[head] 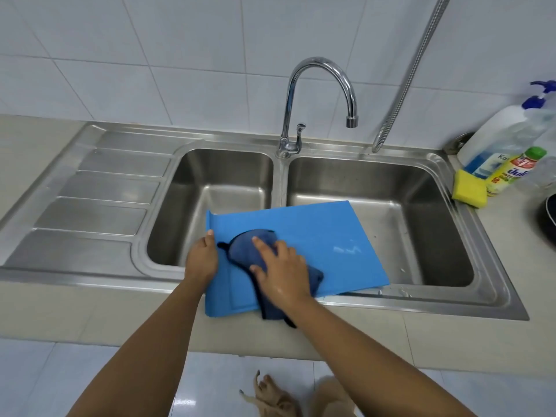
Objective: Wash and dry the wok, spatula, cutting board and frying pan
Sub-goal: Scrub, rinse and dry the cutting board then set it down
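Blue cutting board (301,236) gripped by left hand (202,260); right hand (281,273) flat, pressing half-hidden cloth (243,248).

Bare arms are reaching in, the left from 7 o'clock, the right from 5 o'clock. The left hand (202,260) is gripping the board (316,236) edge; the right hand (282,270) is pressing a cloth (245,249), fingers spread.

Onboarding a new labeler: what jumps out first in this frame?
The bright blue cutting board rests on the front rim of the double sink, reaching over both basins. The left hand grips its left edge while the right hand presses a dark blue cloth on it. A yellow sponge sits at the sink's right rim, beside bottles.
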Demonstrator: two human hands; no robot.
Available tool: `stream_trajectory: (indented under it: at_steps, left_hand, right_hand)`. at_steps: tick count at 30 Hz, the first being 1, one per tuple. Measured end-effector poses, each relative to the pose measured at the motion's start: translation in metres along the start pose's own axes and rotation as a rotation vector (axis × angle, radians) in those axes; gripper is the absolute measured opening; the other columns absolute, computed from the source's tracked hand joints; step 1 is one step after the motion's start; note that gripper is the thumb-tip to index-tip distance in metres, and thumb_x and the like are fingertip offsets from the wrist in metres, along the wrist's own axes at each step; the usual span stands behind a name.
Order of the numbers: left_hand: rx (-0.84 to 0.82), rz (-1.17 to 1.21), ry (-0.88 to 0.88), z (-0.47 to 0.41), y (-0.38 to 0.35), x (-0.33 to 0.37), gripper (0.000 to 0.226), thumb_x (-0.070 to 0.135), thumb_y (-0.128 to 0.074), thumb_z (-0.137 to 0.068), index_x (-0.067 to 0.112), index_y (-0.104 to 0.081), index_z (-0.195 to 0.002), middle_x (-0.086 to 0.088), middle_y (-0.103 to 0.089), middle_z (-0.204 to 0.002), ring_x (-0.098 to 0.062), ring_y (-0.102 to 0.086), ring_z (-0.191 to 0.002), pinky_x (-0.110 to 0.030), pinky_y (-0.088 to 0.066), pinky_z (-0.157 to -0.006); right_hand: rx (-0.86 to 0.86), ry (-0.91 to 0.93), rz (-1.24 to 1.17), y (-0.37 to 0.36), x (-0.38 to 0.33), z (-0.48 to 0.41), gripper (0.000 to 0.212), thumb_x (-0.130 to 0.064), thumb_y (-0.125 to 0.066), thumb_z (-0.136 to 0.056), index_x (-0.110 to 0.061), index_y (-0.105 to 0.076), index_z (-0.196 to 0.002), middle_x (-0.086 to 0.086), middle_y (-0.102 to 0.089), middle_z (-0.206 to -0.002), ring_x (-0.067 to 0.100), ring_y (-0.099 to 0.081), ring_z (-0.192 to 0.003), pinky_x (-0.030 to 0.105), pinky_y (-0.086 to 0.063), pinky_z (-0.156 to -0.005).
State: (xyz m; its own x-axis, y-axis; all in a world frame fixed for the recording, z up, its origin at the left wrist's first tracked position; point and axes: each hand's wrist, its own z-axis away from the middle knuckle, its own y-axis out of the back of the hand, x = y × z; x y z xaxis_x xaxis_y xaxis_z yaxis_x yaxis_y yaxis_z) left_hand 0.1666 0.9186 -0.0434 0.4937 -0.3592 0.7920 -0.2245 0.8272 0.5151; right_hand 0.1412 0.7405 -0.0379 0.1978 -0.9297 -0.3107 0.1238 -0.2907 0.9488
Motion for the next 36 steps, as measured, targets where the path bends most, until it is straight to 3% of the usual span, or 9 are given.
stream_trajectory:
  at_steps: [6,9,13,17,20,25,29,33,36]
  left_hand:
    - [0.004,-0.067,-0.039,-0.004,-0.003,-0.007,0.056,0.044,-0.022,-0.105,0.001,-0.057,-0.094,-0.015,-0.058,-0.089,-0.028,-0.054,-0.083,-0.035,-0.038,-0.073]
    - [0.021,-0.040,-0.035,-0.005,-0.005,-0.008,0.054,0.044,-0.022,-0.105,0.003,-0.056,-0.094,-0.015,-0.059,-0.092,-0.030,-0.055,-0.087,-0.035,-0.039,-0.076]
    - [0.027,-0.022,-0.027,-0.009,-0.006,-0.007,0.052,0.042,-0.021,-0.106,0.005,-0.055,-0.095,-0.015,-0.058,-0.095,-0.034,-0.057,-0.095,-0.036,-0.040,-0.079]
    - [0.060,-0.019,-0.039,-0.010,-0.007,-0.008,0.057,0.040,-0.021,-0.106,0.000,-0.061,-0.112,-0.024,-0.061,-0.115,-0.038,-0.056,-0.109,-0.037,-0.039,-0.088]
    - [0.083,-0.057,-0.065,-0.008,-0.007,-0.008,0.057,0.037,-0.022,-0.107,-0.003,-0.062,-0.110,-0.026,-0.062,-0.114,-0.039,-0.056,-0.105,-0.036,-0.038,-0.085]
    - [0.064,-0.108,-0.020,-0.008,-0.011,-0.006,0.058,0.043,-0.022,-0.106,0.000,-0.056,-0.088,-0.017,-0.058,-0.087,-0.030,-0.053,-0.081,-0.035,-0.037,-0.068]
    - [0.060,-0.178,-0.018,-0.009,-0.011,-0.003,0.060,0.043,-0.019,-0.106,-0.002,-0.057,-0.090,-0.017,-0.057,-0.087,-0.031,-0.053,-0.082,-0.037,-0.040,-0.073]
    - [0.037,-0.230,-0.005,-0.008,-0.014,-0.001,0.062,0.045,-0.017,-0.105,0.000,-0.059,-0.099,-0.017,-0.058,-0.093,-0.030,-0.052,-0.086,-0.036,-0.040,-0.076]
    - [0.046,-0.206,-0.014,-0.012,-0.013,-0.001,0.061,0.043,-0.020,-0.106,-0.001,-0.061,-0.104,-0.023,-0.062,-0.104,-0.036,-0.057,-0.097,-0.039,-0.042,-0.082]
  right_hand:
    - [0.172,-0.489,0.007,0.035,0.131,-0.017,0.058,-0.049,-0.047,-0.094,-0.037,-0.030,-0.148,0.015,-0.048,-0.128,0.037,-0.049,-0.113,0.047,-0.041,-0.094]
    - [0.213,-0.604,0.062,0.043,0.156,-0.017,0.056,-0.044,-0.044,-0.097,-0.034,-0.029,-0.149,0.018,-0.047,-0.129,0.036,-0.048,-0.112,0.047,-0.041,-0.096]
    - [0.212,-0.477,0.042,0.024,0.090,-0.023,0.052,-0.048,-0.046,-0.096,-0.033,-0.039,-0.145,0.018,-0.048,-0.129,0.037,-0.050,-0.111,0.044,-0.042,-0.092]
    - [0.153,-0.039,-0.059,-0.011,-0.019,-0.026,0.049,-0.059,-0.040,-0.093,-0.036,-0.055,-0.134,0.012,-0.056,-0.113,0.034,-0.056,-0.096,0.042,-0.046,-0.080]
    - [-0.017,0.129,-0.078,-0.009,-0.022,-0.061,0.048,-0.055,-0.044,-0.094,-0.039,-0.047,-0.139,0.009,-0.051,-0.122,0.031,-0.051,-0.108,0.044,-0.043,-0.092]
    - [0.126,-0.285,-0.049,0.020,0.102,-0.115,0.051,-0.052,-0.048,-0.094,-0.039,-0.043,-0.143,0.016,-0.046,-0.137,0.037,-0.049,-0.121,0.044,-0.042,-0.098]
    - [0.241,-0.566,-0.007,0.038,0.179,-0.086,0.052,-0.049,-0.043,-0.097,-0.035,-0.037,-0.147,0.021,-0.043,-0.130,0.041,-0.049,-0.114,0.048,-0.041,-0.100]
    - [0.307,-0.534,0.023,0.022,0.132,-0.043,0.049,-0.041,-0.051,-0.096,-0.030,-0.044,-0.144,0.021,-0.046,-0.131,0.040,-0.049,-0.112,0.047,-0.041,-0.094]
    - [0.242,-0.332,0.000,0.004,0.056,-0.020,0.047,-0.041,-0.061,-0.089,-0.031,-0.054,-0.135,0.018,-0.056,-0.115,0.039,-0.057,-0.093,0.045,-0.048,-0.076]
